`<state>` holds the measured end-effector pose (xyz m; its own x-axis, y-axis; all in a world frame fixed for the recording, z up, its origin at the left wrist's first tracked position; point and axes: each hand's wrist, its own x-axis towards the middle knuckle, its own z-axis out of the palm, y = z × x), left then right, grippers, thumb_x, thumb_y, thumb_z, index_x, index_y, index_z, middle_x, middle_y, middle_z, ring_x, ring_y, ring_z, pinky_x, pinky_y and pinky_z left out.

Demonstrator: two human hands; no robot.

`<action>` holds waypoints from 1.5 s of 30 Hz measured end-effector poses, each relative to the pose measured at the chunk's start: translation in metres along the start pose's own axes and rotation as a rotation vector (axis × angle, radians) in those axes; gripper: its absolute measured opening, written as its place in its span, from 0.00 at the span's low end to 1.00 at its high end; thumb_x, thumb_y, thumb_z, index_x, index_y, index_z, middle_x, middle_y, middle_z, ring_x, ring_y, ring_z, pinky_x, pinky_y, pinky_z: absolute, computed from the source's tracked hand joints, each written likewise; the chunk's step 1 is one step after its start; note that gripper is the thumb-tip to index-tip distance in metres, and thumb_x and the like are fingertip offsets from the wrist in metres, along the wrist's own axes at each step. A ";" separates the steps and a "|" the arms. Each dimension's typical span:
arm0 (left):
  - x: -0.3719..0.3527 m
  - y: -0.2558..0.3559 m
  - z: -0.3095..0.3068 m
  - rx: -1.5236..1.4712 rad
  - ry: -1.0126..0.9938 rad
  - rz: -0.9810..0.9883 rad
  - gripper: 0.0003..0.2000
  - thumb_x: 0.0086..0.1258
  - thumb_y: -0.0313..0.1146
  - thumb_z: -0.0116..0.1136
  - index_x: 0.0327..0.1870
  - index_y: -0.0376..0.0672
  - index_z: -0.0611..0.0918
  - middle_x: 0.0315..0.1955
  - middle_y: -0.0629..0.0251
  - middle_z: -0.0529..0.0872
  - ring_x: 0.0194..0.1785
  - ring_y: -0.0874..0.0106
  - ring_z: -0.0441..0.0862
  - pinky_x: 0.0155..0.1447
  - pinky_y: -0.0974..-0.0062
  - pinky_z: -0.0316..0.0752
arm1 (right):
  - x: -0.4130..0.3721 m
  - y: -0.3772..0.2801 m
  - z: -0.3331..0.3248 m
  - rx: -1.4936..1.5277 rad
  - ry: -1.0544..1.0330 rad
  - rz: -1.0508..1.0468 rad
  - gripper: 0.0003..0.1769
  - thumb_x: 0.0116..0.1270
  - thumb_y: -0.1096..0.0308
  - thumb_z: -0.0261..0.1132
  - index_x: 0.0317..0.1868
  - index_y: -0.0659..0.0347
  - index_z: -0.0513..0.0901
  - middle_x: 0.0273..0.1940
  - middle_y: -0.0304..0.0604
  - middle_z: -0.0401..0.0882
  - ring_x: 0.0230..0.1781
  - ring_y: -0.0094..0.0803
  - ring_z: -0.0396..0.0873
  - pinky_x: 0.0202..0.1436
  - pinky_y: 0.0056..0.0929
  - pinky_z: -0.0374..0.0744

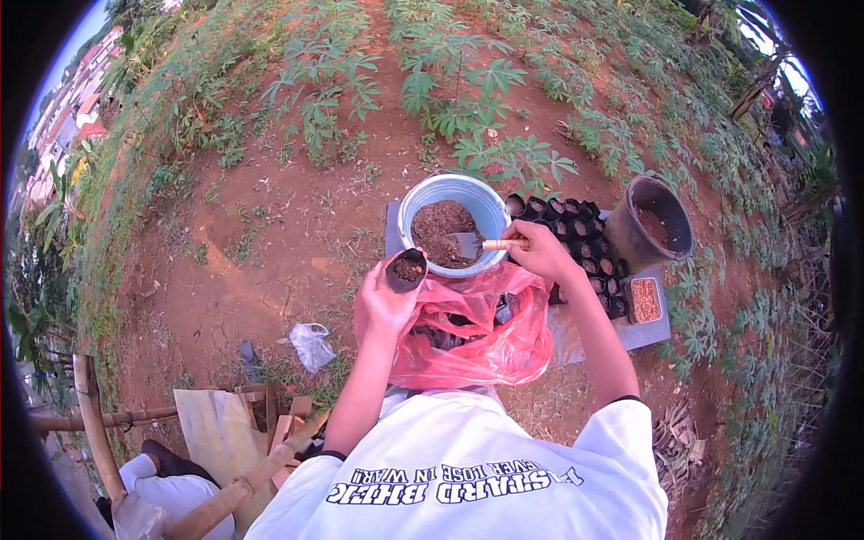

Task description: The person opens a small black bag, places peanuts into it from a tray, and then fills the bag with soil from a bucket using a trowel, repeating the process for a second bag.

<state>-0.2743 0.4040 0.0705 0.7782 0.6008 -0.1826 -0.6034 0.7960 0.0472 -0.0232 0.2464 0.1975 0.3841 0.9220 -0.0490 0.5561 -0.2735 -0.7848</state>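
My left hand [387, 301] is wrapped round a black seedling bag [407, 269] with dark soil inside, just left of the bucket. A light blue bucket [497, 216], partly full of brown soil [436, 229], stands in front of me. My right hand [540, 252] grips the wooden handle of a small hand trowel [490, 244]. The trowel's metal blade rests in the soil, its tip hidden there. Below the bucket lies an open red plastic bag [513, 346] with black bags [441, 337] inside.
Rows of filled black seedling bags [585, 243] stand on a grey board [576, 346] at right. Beside them are a dark bucket [621, 225] and a tray of orange-brown grains [644, 300]. A clear plastic bag [311, 347] lies left. A person [171, 490] sits behind bamboo poles [229, 495].
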 end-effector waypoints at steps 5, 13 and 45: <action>-0.002 -0.006 0.008 0.069 0.011 -0.008 0.25 0.76 0.43 0.46 0.62 0.29 0.75 0.64 0.42 0.78 0.68 0.50 0.75 0.72 0.51 0.70 | -0.009 -0.023 -0.008 -0.064 -0.060 -0.055 0.11 0.61 0.77 0.62 0.44 0.68 0.81 0.35 0.42 0.82 0.36 0.24 0.77 0.44 0.27 0.78; -0.004 -0.011 0.012 0.166 -0.045 -0.009 0.24 0.76 0.43 0.45 0.62 0.32 0.76 0.66 0.42 0.76 0.69 0.52 0.74 0.73 0.52 0.69 | -0.012 -0.057 -0.003 -0.161 -0.101 -0.152 0.10 0.62 0.75 0.63 0.43 0.68 0.81 0.34 0.49 0.82 0.34 0.36 0.81 0.40 0.33 0.77; -0.014 -0.033 0.032 0.074 -0.011 0.004 0.21 0.74 0.40 0.49 0.60 0.34 0.77 0.60 0.49 0.81 0.67 0.55 0.76 0.73 0.49 0.70 | -0.016 -0.115 -0.032 -0.652 -0.141 -0.354 0.10 0.64 0.70 0.64 0.45 0.62 0.78 0.38 0.48 0.78 0.43 0.48 0.79 0.47 0.44 0.76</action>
<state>-0.2598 0.3720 0.1031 0.7782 0.6041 -0.1717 -0.5920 0.7968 0.1205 -0.0699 0.2547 0.3080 0.0276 0.9993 0.0251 0.9691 -0.0206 -0.2457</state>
